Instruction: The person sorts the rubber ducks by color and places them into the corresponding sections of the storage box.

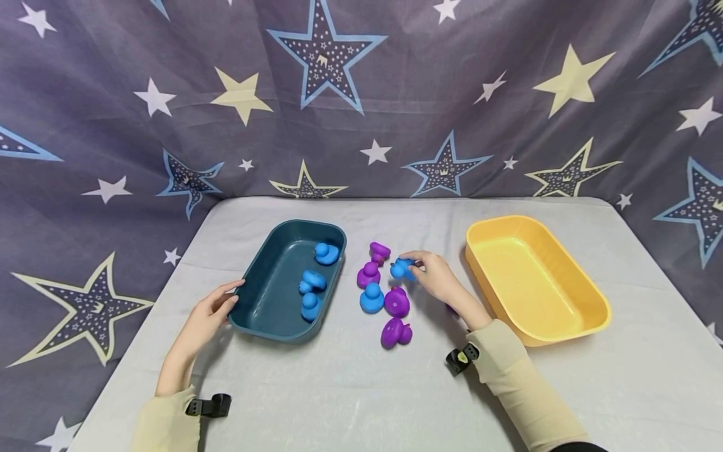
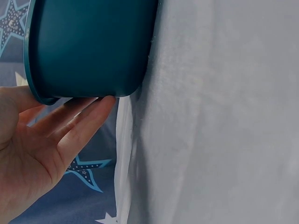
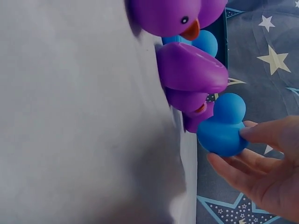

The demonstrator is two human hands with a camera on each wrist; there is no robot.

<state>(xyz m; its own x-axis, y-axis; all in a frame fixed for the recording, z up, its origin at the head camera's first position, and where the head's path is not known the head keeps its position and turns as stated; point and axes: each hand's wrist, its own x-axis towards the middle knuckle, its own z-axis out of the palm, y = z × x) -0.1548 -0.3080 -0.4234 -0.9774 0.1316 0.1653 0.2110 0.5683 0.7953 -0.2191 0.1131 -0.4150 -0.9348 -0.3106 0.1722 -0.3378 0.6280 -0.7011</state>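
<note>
My right hand pinches a blue toy duck between thumb and fingers, with purple ducks close by. On the table beside it lie a purple duck, another blue duck and several more purple ones. My left hand touches the near left side of the dark teal bin. In the left wrist view, its straight fingers rest against the bin's outer wall, near the rim. Inside the bin are three blue ducks, one of them at the far right.
A yellow bin stands to the right, beyond my right forearm. Part of a purple thing shows from behind that forearm. A white cloth covers the table, and a star-patterned curtain hangs behind it.
</note>
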